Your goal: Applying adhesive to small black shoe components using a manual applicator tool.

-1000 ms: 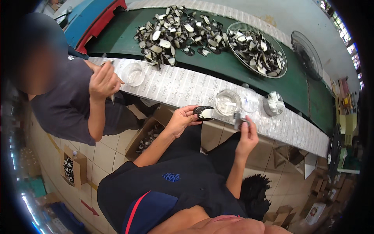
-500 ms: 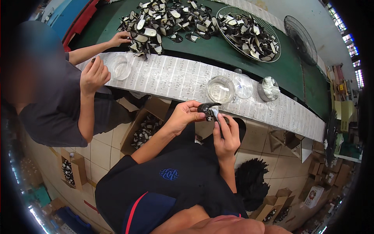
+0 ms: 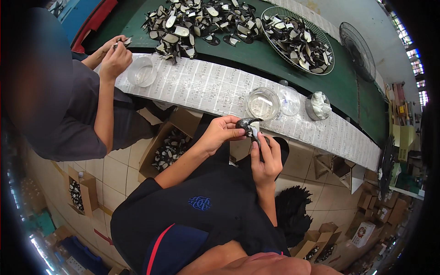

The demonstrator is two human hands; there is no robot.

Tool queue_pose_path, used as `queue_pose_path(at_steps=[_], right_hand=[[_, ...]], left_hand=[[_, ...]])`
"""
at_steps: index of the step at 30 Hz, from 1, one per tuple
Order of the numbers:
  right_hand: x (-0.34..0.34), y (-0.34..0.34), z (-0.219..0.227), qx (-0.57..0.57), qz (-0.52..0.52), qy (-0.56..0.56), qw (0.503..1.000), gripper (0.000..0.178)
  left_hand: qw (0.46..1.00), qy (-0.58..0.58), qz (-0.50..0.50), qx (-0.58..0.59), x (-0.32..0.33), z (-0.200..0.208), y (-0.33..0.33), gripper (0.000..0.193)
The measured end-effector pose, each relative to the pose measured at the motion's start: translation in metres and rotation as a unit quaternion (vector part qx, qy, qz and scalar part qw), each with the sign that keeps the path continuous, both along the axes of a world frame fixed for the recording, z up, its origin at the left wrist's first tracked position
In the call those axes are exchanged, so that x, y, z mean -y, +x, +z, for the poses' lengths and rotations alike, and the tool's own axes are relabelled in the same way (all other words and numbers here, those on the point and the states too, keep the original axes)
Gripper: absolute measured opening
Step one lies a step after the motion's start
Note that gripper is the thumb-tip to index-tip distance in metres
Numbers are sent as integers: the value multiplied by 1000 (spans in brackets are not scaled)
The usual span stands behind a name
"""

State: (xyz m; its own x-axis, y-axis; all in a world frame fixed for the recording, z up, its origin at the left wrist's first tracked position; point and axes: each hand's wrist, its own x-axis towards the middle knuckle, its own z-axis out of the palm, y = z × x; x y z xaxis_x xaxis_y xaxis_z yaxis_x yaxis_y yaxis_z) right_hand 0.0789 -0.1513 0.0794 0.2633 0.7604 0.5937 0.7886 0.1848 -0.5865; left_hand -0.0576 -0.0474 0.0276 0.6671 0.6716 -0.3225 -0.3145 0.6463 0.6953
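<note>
My left hand [image 3: 221, 134] pinches a glossy black shoe heel [image 3: 247, 123] just in front of the bench edge. Close against the heel, the fingers of my right hand [image 3: 266, 160] are closed on a small white piece [image 3: 255, 130] that looks like cloth or paper. Something dark also shows by the right fingers; what it is I cannot make out. Beyond my hands, a round clear dish [image 3: 263, 103] stands on the paper-covered bench edge [image 3: 206, 87]. Beside it are a clear lid [image 3: 289, 101] and a clear tub with white wads [image 3: 319, 105].
Shoe heels [image 3: 201, 23] lie heaped on the green belt, and more fill a wire basket [image 3: 331, 59] near a fan [image 3: 356, 49]. At the left, a co-worker's hands [image 3: 114, 57] handle a small piece above another clear dish [image 3: 142, 72]. An open carton [image 3: 149, 167] holds more heels.
The co-worker's far hand has left the heap, and both their hands are now together. My hands stay close on the heel, which has tilted slightly. The view has shifted a little.
</note>
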Motion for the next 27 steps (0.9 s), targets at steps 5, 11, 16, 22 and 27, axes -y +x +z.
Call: queue_pose_path(at_steps=[5,11,16,22,27], right_hand=[[5,2,6,-33,-11,-14,999,28],[13,10,11,-117,-3,-25,993,25],[4,17,7,-47,-16,-10,999,26],[-1,19,6,-10,11,-16,1000,28],[-2,16,3,-14,12,-23,1000,30]], left_hand=[[1000,-4,-7,-5,-1,-2,0,25],[1000,-2,-21,-13,-4,-8,-4,25],[1000,2,-24,1,0,2,0,24],[999,16,-29,-7,2,8,2,25],[999,26,-27,-11,1,9,2,24]])
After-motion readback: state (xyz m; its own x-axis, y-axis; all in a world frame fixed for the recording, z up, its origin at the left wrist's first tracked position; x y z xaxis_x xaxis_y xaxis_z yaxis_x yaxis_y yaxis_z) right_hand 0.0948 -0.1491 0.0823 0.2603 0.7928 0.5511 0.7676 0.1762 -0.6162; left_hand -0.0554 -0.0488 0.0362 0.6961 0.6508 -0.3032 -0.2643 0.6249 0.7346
